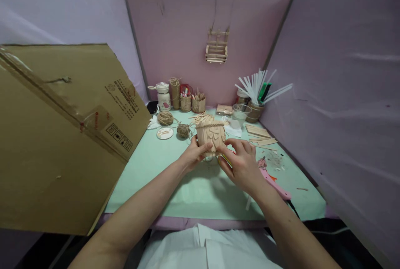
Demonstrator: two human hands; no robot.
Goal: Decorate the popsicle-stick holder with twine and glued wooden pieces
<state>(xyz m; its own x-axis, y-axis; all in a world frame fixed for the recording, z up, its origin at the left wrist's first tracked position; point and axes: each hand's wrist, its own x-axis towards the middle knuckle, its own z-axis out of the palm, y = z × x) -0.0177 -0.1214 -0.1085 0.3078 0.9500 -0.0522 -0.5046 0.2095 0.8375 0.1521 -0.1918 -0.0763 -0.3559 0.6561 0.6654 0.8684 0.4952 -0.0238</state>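
A small wooden stick pot (211,132) with leaf-shaped pieces on its front and a braided rim is held just above the table. My left hand (194,153) is closed around its left side, thumb across the lower front. At the pot's lower right corner, my right hand (240,162) has its index finger and thumb against it, the other fingers curled. Whether a small piece lies between those fingertips is hidden. Partly behind my right hand shows a yellow and red object (225,159). To the right lies a pink glue gun (275,183) with a dark cord.
A large cardboard sheet (62,144) leans at left. Twine balls (165,118), a white lidded cup (163,96) and stick holders (198,103) stand at the back. White glue sticks (254,85) fill a container at back right, near a clear plastic cup (241,114) and flat wooden sticks (258,131).
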